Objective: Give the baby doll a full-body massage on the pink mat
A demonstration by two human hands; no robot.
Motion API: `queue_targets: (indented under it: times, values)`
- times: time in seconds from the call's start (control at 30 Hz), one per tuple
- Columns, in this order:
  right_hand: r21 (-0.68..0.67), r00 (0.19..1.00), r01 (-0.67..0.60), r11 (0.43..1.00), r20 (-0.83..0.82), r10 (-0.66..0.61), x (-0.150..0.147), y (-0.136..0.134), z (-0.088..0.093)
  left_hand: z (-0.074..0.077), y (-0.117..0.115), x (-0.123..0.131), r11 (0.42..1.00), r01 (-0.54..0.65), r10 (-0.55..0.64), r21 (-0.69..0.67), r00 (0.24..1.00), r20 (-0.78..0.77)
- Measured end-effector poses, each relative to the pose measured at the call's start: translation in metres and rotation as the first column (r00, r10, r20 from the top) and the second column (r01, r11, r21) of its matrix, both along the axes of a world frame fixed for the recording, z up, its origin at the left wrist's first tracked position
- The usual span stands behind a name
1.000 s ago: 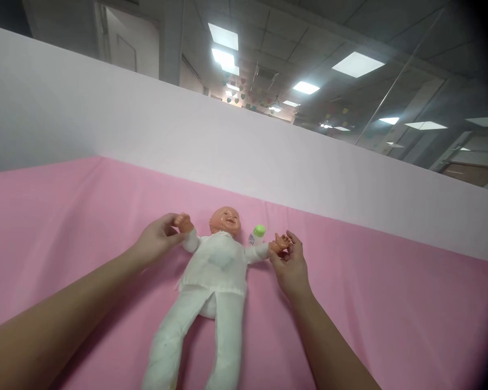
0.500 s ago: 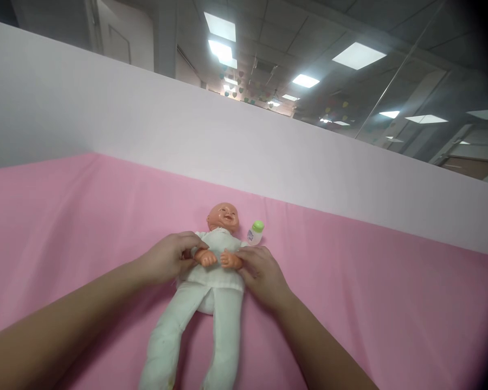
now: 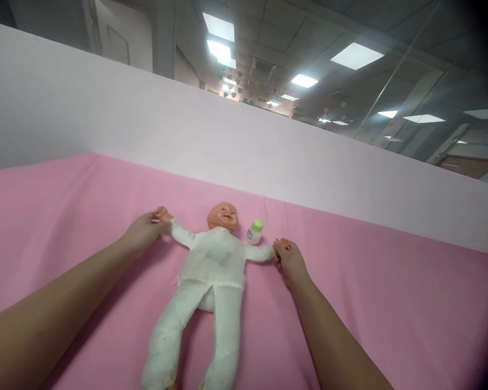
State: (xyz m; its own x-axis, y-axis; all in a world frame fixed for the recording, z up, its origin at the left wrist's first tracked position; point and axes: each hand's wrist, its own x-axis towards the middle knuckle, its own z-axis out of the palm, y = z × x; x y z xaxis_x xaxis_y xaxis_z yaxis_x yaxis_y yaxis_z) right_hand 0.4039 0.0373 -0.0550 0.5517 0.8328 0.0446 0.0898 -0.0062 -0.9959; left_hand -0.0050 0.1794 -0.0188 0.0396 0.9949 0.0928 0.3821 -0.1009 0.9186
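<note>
1. The doll (image 3: 213,260) lies on its back on the pink-covered tabletop (image 3: 390,303), about midway between the left and right edges and closer to the far edge than the near one; its head points to the far edge, where a white panel (image 3: 187,135) stands; its legs trail toward the near edge; both arms are stretched out sideways.
2. The left hand (image 3: 144,232) has its fingers closed around the doll's small plastic fist, at the end of the arm that reaches toward the far left corner; the fingertips are mostly hidden behind the hand itself.
3. The right hand (image 3: 290,260) holds the doll's other fist; its fingers are pinched shut on it, and the wrist sits low over the cloth.
4. A small bottle (image 3: 255,232) with a green cap sits just beside the doll's head, on the side of the right edge; it touches neither hand; whether it touches the sleeve I cannot tell.
5. The doll looks light; the trunk and limbs in white fabric seem soft and floppy, and the legs lie limp; the head and fists look like hard, smooth plastic, probably a little slippery.
6. Held by the fists alone, the trunk would likely sag and the shoulder seams would bear the strain; a surer hold seems to be around the trunk under the arms, with a palm behind the head.
</note>
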Motion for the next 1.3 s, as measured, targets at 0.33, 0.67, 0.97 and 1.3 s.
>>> queue_targets:
  times: [0.33, 0.67, 0.97, 1.3]
  values:
    - [0.181, 0.988, 0.008, 0.984, 0.152, -0.036, -0.022, -0.009, 0.019, 0.008, -0.021, 0.016, 0.988, 0.138, -0.142, 0.065, 0.989, 0.052]
    - [0.031, 0.484, -0.498, 0.867, 0.840, 0.248, -0.082, -0.032, 0.033, 0.011, -0.069, 0.046, 0.730, 0.648, -0.529, 0.217, 0.737, -0.421]
    - [0.104, 0.804, -0.240, 0.965, 0.578, 0.138, -0.065, -0.018, 0.022, 0.021, -0.065, 0.039, 0.878, 0.404, -0.316, 0.258, 0.893, -0.321]
    - [0.004, 0.999, 0.028, 1.000, -0.031, -0.028, -0.003, 0.000, 0.003, -0.003, -0.002, 0.006, 0.967, -0.043, 0.098, -0.252, 0.973, 0.210]
